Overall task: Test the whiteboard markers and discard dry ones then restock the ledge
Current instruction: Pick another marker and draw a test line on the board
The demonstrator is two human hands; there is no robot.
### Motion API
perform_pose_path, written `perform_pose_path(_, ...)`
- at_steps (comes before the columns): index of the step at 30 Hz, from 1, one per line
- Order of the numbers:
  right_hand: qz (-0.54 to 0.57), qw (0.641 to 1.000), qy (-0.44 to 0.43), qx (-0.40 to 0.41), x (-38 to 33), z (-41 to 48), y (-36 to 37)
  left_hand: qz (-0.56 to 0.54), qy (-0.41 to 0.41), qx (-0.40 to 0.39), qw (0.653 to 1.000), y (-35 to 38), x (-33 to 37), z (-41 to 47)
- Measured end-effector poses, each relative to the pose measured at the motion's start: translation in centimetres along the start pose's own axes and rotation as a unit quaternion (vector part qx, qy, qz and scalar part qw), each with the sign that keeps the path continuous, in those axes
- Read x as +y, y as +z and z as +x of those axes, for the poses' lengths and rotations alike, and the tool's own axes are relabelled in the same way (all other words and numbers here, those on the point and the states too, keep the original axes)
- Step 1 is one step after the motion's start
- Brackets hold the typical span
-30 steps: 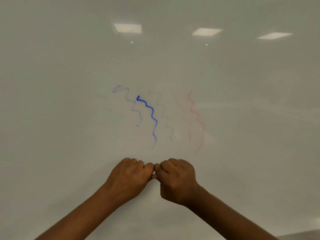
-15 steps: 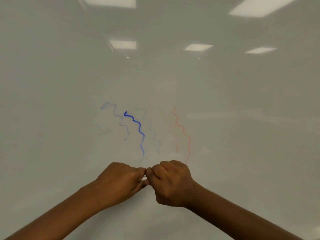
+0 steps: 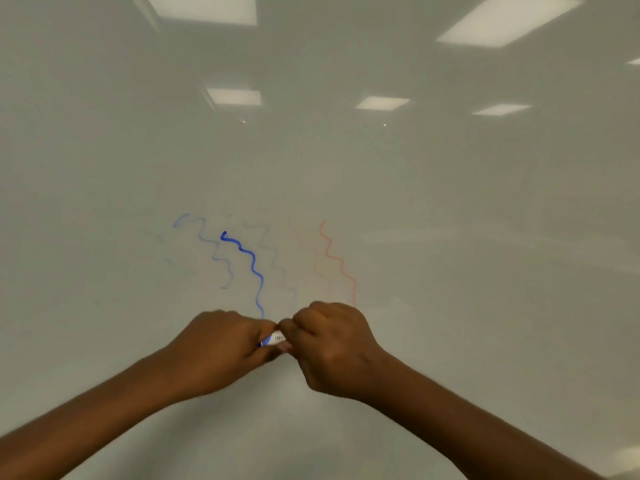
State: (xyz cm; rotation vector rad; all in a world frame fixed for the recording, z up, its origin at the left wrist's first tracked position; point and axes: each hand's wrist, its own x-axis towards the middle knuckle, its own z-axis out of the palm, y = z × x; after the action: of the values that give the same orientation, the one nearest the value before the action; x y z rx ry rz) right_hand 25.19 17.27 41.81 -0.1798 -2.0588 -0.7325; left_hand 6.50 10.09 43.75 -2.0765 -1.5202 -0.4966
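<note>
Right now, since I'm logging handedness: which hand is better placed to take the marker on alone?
Right, probably. The right hand holds the marker by its white printed barrel; the left hand grips only its blue end, likely the cap. Most of it is hidden, so unsure.

Left hand [image 3: 221, 348] and right hand [image 3: 332, 348] parted, baring marker [image 3: 275, 339].

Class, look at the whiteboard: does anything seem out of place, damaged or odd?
Nothing is damaged or spilled. Oddly uneven marks: one bold blue squiggle between faint blue squiggles, faint red squiggles to its right.
</note>
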Motion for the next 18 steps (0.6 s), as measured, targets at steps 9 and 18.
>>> perform_pose_path(9, 0.476, 0.751, 0.439, 0.127, 1.2, 1.6, -1.8, 0.02, 0.005, 0.211, 0.977, -2.8, 0.1, 3.2)
perform_pose_path(18, 0.515, 0.74, 0.392, 0.183, 2.4, 3.5, -4.7, 0.061, 0.125, 0.239, 0.961, -3.1, 1.9, 6.2)
